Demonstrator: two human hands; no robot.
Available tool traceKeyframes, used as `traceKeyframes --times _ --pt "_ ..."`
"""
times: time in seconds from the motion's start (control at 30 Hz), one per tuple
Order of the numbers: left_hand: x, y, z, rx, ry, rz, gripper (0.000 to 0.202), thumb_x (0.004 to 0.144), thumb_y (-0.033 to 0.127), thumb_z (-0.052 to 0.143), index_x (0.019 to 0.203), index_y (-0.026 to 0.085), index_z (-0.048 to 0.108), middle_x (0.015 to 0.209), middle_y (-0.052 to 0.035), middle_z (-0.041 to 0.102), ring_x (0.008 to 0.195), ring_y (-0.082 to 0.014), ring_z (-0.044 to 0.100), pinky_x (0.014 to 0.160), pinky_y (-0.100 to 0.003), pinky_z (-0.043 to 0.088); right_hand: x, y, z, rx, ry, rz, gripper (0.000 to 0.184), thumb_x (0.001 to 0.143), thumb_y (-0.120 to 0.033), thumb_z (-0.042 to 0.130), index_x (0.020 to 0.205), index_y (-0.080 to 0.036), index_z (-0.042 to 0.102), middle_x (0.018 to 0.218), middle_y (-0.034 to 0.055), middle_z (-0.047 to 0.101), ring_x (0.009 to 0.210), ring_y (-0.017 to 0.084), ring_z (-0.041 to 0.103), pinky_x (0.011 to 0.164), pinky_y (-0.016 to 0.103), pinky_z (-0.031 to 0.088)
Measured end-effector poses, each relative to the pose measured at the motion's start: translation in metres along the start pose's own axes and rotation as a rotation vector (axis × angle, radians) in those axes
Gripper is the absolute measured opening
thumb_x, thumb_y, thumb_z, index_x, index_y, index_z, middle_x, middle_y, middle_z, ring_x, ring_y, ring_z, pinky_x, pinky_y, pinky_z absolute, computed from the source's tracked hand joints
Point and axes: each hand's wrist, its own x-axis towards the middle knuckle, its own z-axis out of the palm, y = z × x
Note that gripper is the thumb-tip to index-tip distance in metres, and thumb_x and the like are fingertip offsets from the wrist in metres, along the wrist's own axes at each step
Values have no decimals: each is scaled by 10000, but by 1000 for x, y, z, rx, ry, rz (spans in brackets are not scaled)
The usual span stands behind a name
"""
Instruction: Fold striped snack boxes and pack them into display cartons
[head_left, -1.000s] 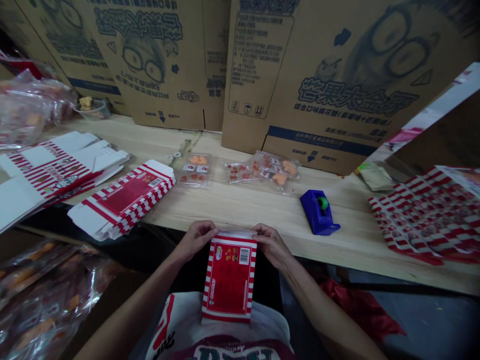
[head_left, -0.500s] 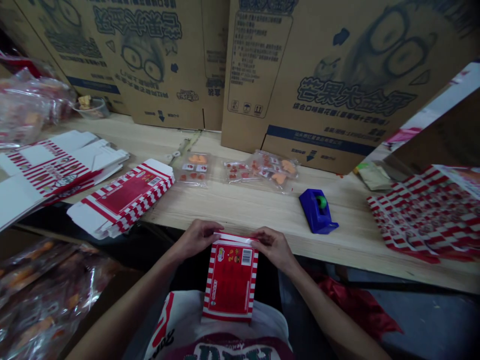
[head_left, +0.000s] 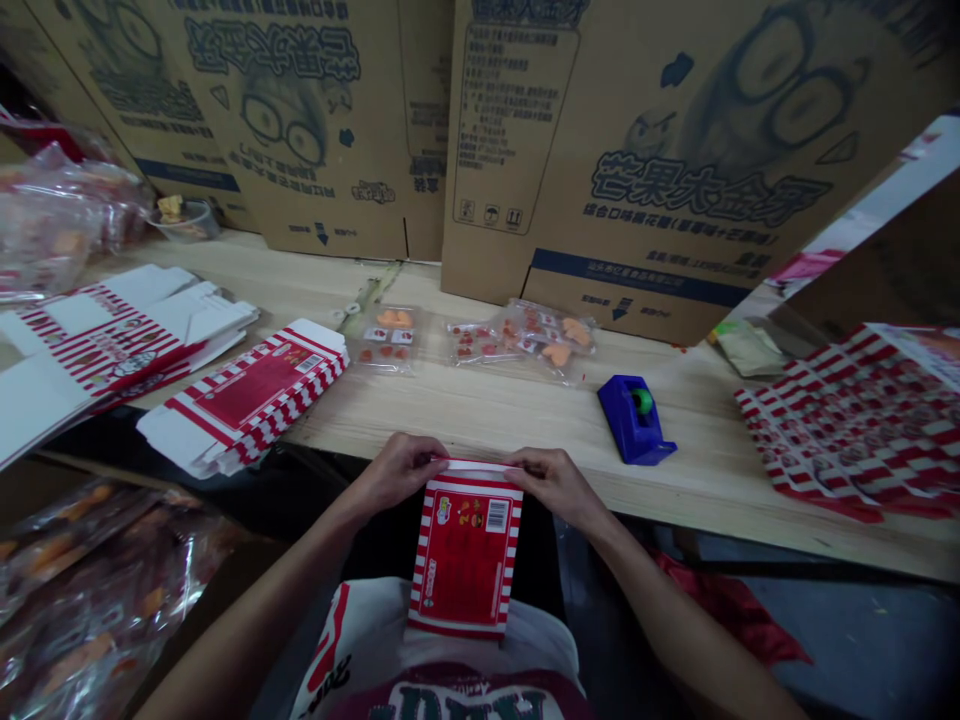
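A red-and-white striped carton (head_left: 463, 555) stands between my hands in front of my torso, its printed panel with a barcode facing up toward me. My left hand (head_left: 401, 470) pinches the top left corner of this carton. At its top right corner, my right hand (head_left: 556, 487) pinches the edge near the white top flap. The carton's far side and the tips of some fingers are hidden. Nearest on the table are clear sachets of orange and red candy (head_left: 525, 337) and a blue tape dispenser (head_left: 636, 422).
Flat cartons (head_left: 244, 395) lie at the left, beside a white-and-striped stack (head_left: 127, 335). Tall cardboard boxes (head_left: 637, 150) line the back. Striped cartons (head_left: 855, 425) are stacked at the right. Bagged candy (head_left: 90, 590) fills a box below left. The table edge (head_left: 720, 515) runs before me.
The top flap of the carton lies lower and the gap at its top looks narrower. Both hands have shifted slightly, still gripping the top corners.
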Motion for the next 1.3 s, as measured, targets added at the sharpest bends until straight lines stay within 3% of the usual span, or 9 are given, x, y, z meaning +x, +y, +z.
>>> traceKeyframes --times 0.2,0.47,0.67,0.73,0.83,0.97,1.07,1.17,1.3 --pt "7 6 1 32 2 -5 134 743 189 582 652 149 671 514 25 550 481 -85 434 469 -181 304 6 -6 2 250 38 110 156 636 -296 760 721 -175 711 656 5 710 582 158 645 557 254 503" --pt "-7 -10 11 -234 -82 -54 202 823 328 605 824 142 685 762 -49 684 672 -163 610 607 -235 454 -5 8 6 159 80 17 145 739 -331 709 742 -187 733 786 44 732 726 185 667 683 296 524" --pt "-20 -19 27 -112 183 25 125 799 285 645 788 190 724 862 -78 727 813 -213 662 758 -290 489 -24 25 39 95 268 -151 133 831 -309 645 903 -255 743 1032 71 716 986 229 655 901 384 498" --pt "-24 -24 32 -153 249 3 114 784 292 665 764 197 723 827 -69 711 788 -207 650 742 -286 491 -29 27 41 60 246 -165 208 849 -306 622 1032 -273 716 1117 64 695 1062 228 629 954 401 476" --pt "-27 -34 37 -348 252 -95 145 801 327 659 847 208 727 821 -39 650 781 -179 618 680 -247 490 -35 28 4 -24 327 -187 374 811 -315 664 1183 -275 641 1257 64 625 1164 231 566 955 381 473" --pt "-25 -41 50 -688 207 -327 223 772 373 697 941 229 691 977 -25 658 798 -190 652 673 -280 541 -45 39 -103 -153 1035 -70 263 746 -398 671 909 -194 694 1021 94 669 890 206 600 694 299 480" --pt "-19 -35 60 -749 220 -397 286 706 380 760 916 209 669 928 -25 697 715 -193 671 628 -290 559 -48 52 -162 -52 1079 171 296 558 -428 757 657 -160 680 675 35 640 611 149 514 538 253 381" --pt "-9 -24 60 -748 270 -388 305 664 382 790 862 185 668 854 -22 710 677 -187 674 603 -273 560 -42 62 -175 65 988 247 304 456 -407 789 517 -147 644 461 -14 540 468 101 423 475 234 303" --pt "11 -13 50 -699 274 -373 332 644 407 793 844 172 670 783 -25 712 615 -186 667 556 -272 550 -37 67 -160 220 1059 223 331 463 -434 783 576 -153 650 535 5 594 491 105 472 484 230 335"
